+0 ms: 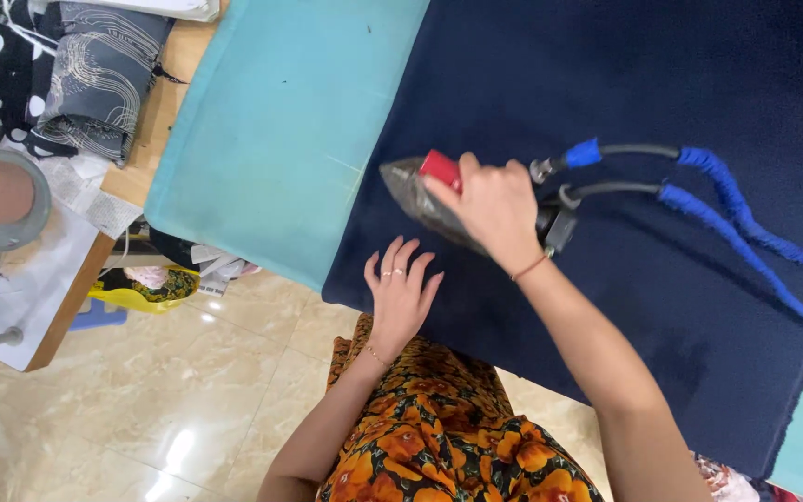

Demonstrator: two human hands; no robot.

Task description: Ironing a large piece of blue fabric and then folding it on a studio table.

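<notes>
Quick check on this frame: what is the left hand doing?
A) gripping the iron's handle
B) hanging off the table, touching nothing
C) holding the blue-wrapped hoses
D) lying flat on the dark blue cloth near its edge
D: the left hand lies open, fingers spread, on the dark blue cloth near its front edge, while the right hand grips the iron by its handle.

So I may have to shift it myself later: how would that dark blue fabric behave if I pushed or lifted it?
The dark blue fabric would probably be floppy: it drapes over the teal padded board. It looks thick, so likely fairly heavy. The left hand presses it flat while the right hand grips the iron, suggesting it could slide.
</notes>
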